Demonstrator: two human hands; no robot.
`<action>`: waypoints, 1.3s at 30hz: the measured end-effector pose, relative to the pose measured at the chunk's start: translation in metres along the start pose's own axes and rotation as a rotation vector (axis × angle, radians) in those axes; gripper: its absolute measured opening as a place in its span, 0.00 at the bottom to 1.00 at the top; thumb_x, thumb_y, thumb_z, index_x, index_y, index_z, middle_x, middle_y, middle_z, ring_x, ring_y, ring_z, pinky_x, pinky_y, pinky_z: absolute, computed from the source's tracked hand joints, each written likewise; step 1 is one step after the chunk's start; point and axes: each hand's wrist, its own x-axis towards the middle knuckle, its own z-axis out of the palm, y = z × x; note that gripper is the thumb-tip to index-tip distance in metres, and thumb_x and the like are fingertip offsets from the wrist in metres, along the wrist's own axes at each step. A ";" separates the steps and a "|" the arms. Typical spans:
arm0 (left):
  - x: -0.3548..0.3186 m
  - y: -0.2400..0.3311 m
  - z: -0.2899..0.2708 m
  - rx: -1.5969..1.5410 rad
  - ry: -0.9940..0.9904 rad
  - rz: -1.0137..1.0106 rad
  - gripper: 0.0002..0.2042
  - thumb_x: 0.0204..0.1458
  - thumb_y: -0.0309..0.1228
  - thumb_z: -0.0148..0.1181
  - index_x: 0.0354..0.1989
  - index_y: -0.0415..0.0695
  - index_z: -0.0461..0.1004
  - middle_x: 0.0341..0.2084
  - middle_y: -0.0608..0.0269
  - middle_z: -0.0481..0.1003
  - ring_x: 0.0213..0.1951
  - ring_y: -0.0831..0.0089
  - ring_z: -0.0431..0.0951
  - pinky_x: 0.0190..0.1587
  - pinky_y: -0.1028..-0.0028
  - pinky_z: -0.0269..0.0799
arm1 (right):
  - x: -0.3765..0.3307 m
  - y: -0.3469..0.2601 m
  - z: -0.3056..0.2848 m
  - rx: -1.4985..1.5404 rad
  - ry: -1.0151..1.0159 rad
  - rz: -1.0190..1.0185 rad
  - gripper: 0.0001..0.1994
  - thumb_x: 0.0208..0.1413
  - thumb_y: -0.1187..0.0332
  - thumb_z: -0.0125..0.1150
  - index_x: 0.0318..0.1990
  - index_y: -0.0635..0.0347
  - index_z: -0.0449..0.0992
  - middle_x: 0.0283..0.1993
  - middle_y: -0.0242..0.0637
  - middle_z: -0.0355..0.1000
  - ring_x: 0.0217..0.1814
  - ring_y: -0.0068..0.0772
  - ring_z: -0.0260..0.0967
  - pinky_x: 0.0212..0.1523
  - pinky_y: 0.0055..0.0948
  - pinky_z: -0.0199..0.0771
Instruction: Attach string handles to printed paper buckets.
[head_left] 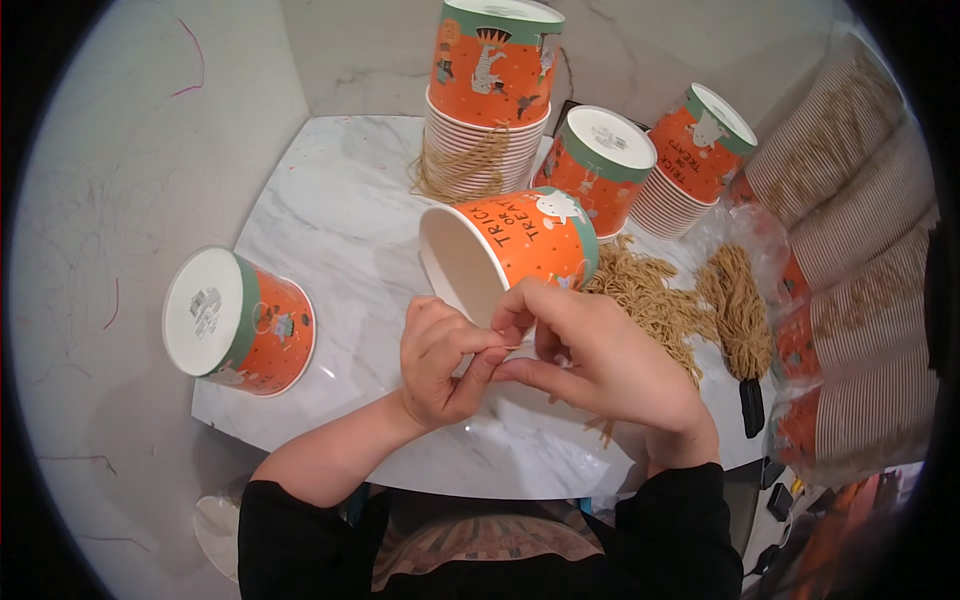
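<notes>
In front of me a paper bucket (535, 235), orange with a green band and a white ghost picture, lies tilted on its side, its white open mouth facing left and toward me. My left hand (440, 360) and my right hand (590, 345) meet just before its rim. Both are closed, thumbs and fingertips pinching what looks like a thin strand of cord (514, 347). Its ends are mostly hidden by the fingers. Loose tan cords (650, 300) lie in a heap behind and beside my right hand, a few strands poking out below it.
On the white marbled table (330, 200) one bucket (275, 335) stands upside down at left. A tall bucket stack (490, 90) with cords draped on it and shorter stacks (690, 150) stand behind. At right are a tied cord bundle (738, 310) and bagged bucket stacks (870, 290).
</notes>
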 end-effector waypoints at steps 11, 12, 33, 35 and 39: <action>-0.001 -0.001 0.000 -0.060 -0.014 -0.042 0.03 0.56 0.29 0.64 0.31 0.48 0.77 0.23 0.71 0.74 0.27 0.69 0.69 0.39 0.69 0.59 | 0.001 0.014 0.001 -0.064 0.185 -0.233 0.07 0.51 0.74 0.70 0.36 0.61 0.78 0.30 0.33 0.72 0.31 0.31 0.69 0.32 0.29 0.68; -0.001 -0.001 0.000 -0.059 -0.013 -0.042 0.03 0.56 0.29 0.64 0.31 0.48 0.77 0.23 0.71 0.74 0.27 0.69 0.69 0.39 0.69 0.59 | 0.002 0.013 0.002 -0.060 0.194 -0.233 0.06 0.50 0.75 0.69 0.36 0.61 0.79 0.30 0.33 0.72 0.31 0.32 0.70 0.32 0.29 0.69; -0.005 0.006 0.025 -0.365 -0.136 -0.652 0.21 0.53 0.20 0.68 0.54 0.34 0.68 0.47 0.51 0.78 0.49 0.67 0.82 0.47 0.74 0.81 | 0.008 0.035 -0.025 -0.172 0.283 -0.179 0.06 0.50 0.74 0.66 0.36 0.65 0.78 0.35 0.42 0.77 0.38 0.38 0.79 0.40 0.32 0.77; -0.004 0.000 0.024 -0.625 0.035 -0.740 0.20 0.58 0.19 0.64 0.57 0.32 0.66 0.51 0.49 0.77 0.50 0.68 0.82 0.53 0.73 0.81 | 0.015 0.040 -0.019 -0.154 0.290 -0.185 0.06 0.50 0.74 0.66 0.35 0.65 0.78 0.37 0.42 0.78 0.40 0.38 0.79 0.42 0.33 0.77; 0.002 0.001 0.024 -0.746 0.129 -0.589 0.23 0.60 0.16 0.59 0.63 0.30 0.61 0.56 0.48 0.73 0.54 0.66 0.79 0.53 0.72 0.81 | 0.020 0.042 -0.014 -0.107 0.337 -0.300 0.05 0.49 0.76 0.66 0.34 0.64 0.79 0.44 0.40 0.79 0.49 0.38 0.78 0.50 0.34 0.77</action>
